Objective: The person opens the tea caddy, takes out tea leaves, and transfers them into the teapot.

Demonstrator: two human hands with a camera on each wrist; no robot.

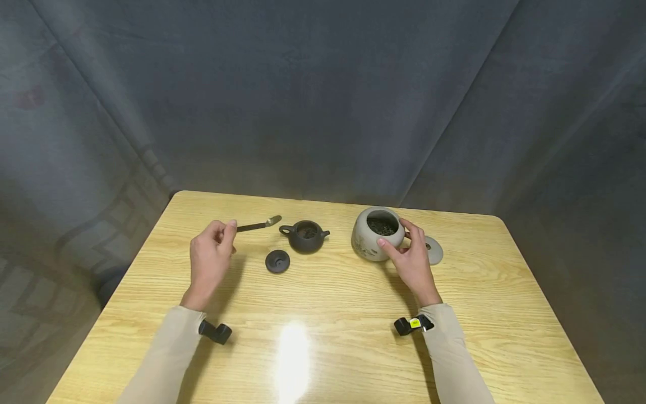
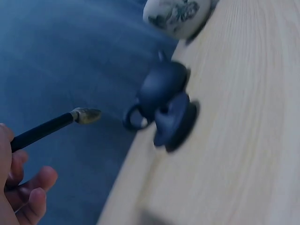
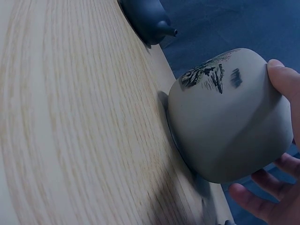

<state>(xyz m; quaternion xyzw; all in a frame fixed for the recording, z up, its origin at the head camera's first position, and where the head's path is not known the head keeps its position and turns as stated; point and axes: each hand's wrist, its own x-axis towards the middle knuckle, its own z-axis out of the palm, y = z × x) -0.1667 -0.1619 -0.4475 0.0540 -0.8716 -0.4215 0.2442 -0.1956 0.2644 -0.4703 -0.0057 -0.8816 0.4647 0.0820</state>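
Note:
My left hand [image 1: 211, 255] pinches a small tea scoop [image 1: 258, 225] by its dark handle, above the table's left part. The scoop's brassy, spoon-shaped tip points right, toward the black teapot [image 1: 305, 240], and is apart from it. Inside the open teapot lie dark leaves. Its round black lid [image 1: 277, 261] rests on the table in front, to the left. With thumb and fingers, my right hand [image 1: 415, 264] grips a grey jar [image 3: 225, 126] near the rim and along its right side. Dark tea leaves [image 1: 382, 225] show through the jar's mouth; a landscape drawing marks its side.
A flat grey lid [image 1: 434, 251] lies to the right of the jar, partly hidden behind my right hand. The wooden table [image 1: 333, 336] ends at a rounded back edge, with a grey curtain [image 1: 282, 112] behind it.

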